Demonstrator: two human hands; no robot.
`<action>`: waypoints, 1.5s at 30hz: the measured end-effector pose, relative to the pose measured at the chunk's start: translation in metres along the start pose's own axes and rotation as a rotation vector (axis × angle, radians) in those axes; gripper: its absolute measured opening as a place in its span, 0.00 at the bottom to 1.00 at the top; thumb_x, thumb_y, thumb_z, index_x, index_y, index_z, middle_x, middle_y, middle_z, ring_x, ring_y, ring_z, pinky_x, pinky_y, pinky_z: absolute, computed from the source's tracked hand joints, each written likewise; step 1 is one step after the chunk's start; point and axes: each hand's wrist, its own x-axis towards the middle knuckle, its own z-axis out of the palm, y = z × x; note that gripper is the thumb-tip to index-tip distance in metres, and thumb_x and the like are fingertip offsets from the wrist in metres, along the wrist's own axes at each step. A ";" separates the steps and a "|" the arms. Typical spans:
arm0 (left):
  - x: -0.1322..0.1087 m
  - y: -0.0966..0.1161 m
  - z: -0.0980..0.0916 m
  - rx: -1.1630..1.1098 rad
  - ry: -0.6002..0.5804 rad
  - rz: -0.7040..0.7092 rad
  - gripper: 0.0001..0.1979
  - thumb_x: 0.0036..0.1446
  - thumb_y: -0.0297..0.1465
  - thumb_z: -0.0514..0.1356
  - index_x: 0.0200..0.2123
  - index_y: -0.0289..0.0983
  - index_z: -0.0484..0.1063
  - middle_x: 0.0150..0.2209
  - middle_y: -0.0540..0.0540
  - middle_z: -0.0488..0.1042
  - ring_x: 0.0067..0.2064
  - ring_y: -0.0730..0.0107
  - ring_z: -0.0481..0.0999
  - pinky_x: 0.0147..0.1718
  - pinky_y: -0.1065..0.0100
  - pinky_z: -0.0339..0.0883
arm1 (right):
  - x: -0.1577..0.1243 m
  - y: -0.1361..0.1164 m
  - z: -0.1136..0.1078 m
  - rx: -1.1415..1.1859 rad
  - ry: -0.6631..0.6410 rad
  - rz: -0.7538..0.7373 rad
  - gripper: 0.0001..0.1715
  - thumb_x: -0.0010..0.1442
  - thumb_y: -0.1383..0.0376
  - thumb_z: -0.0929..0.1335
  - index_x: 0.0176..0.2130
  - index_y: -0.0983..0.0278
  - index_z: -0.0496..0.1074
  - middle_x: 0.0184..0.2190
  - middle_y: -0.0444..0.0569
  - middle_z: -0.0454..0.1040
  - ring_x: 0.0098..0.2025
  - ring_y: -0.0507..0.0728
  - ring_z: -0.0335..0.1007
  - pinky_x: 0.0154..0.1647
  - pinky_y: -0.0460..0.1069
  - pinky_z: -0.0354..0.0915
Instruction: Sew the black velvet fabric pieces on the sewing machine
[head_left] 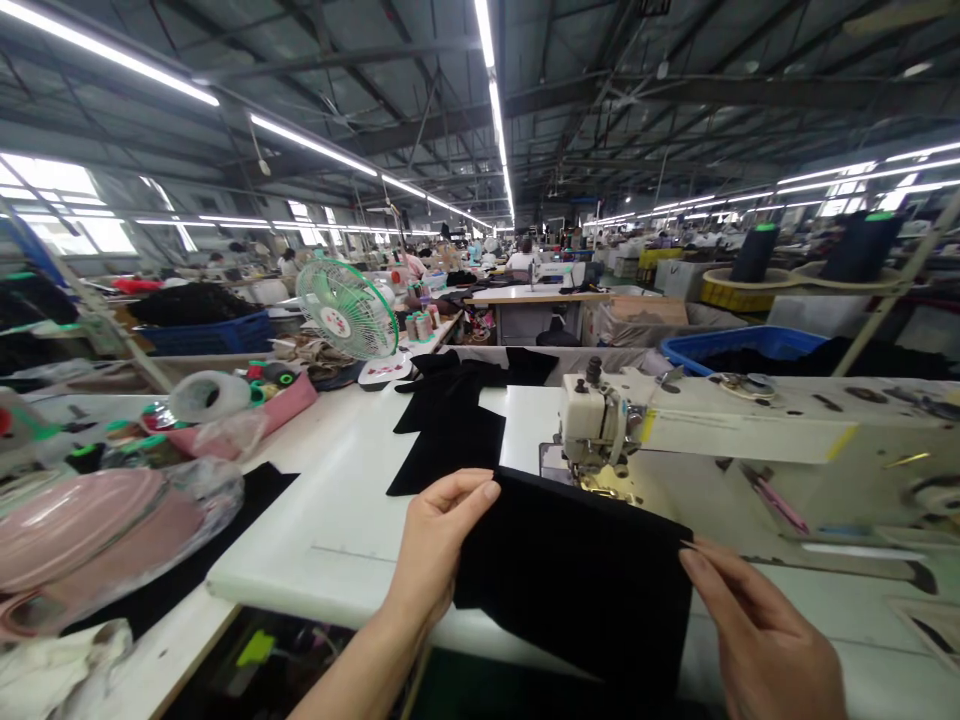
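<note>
A black fabric piece is stretched between my two hands above the front edge of the white sewing table. My left hand pinches its upper left corner between thumb and fingers. At the upper right corner, my right hand pinches the cloth the same way. Just behind the fabric stands the sewing machine head, its needle area lit by a yellowish lamp and partly hidden by the cloth. More black cut pieces lie overlapped on the table, left of the machine.
A green-rimmed fan stands behind the table. To the left are a pink bag and a pink tray with thread spools. A blue basket and dark thread cones are at the back right. People work farther off.
</note>
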 end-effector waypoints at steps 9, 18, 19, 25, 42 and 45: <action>0.000 0.000 0.004 -0.069 0.070 -0.020 0.12 0.42 0.35 0.73 0.30 0.37 0.80 0.33 0.49 0.79 0.35 0.73 0.76 0.37 0.74 0.70 | 0.003 0.005 -0.002 -0.016 0.021 -0.071 0.31 0.41 0.42 0.74 0.33 0.64 0.80 0.44 0.51 0.79 0.47 0.65 0.74 0.53 0.51 0.69; 0.002 -0.005 0.003 -0.053 0.038 0.008 0.10 0.45 0.34 0.72 0.28 0.36 0.77 0.30 0.51 0.77 0.32 0.79 0.73 0.34 0.80 0.66 | 0.004 0.010 -0.004 -0.014 0.014 -0.009 0.30 0.39 0.43 0.76 0.34 0.63 0.79 0.43 0.51 0.79 0.48 0.65 0.74 0.53 0.51 0.69; 0.003 -0.005 0.003 -0.051 0.042 0.010 0.10 0.45 0.34 0.72 0.27 0.36 0.76 0.31 0.51 0.77 0.32 0.80 0.73 0.34 0.80 0.66 | 0.005 0.010 -0.003 -0.003 0.014 -0.020 0.30 0.40 0.43 0.76 0.34 0.63 0.79 0.43 0.51 0.79 0.47 0.64 0.74 0.53 0.51 0.69; 0.009 -0.006 0.001 -0.111 0.073 -0.028 0.16 0.37 0.33 0.75 0.29 0.36 0.75 0.30 0.52 0.76 0.32 0.79 0.72 0.33 0.82 0.66 | 0.002 -0.003 0.002 0.152 -0.068 -0.105 0.20 0.46 0.51 0.76 0.33 0.63 0.79 0.41 0.50 0.79 0.43 0.58 0.75 0.45 0.47 0.72; 0.014 -0.015 0.003 -0.078 0.123 -0.090 0.23 0.27 0.33 0.77 0.23 0.36 0.67 0.29 0.53 0.74 0.29 0.80 0.69 0.27 0.85 0.66 | 0.007 -0.009 0.013 0.304 -0.075 -0.092 0.14 0.51 0.56 0.75 0.30 0.65 0.76 0.28 0.47 0.77 0.31 0.53 0.73 0.36 0.46 0.71; 0.013 -0.019 0.000 -0.071 0.113 -0.094 0.22 0.29 0.33 0.77 0.23 0.36 0.67 0.29 0.53 0.74 0.29 0.80 0.69 0.27 0.84 0.66 | 0.007 -0.008 0.014 0.254 -0.040 -0.145 0.13 0.52 0.57 0.74 0.30 0.64 0.74 0.29 0.47 0.77 0.32 0.53 0.73 0.38 0.47 0.71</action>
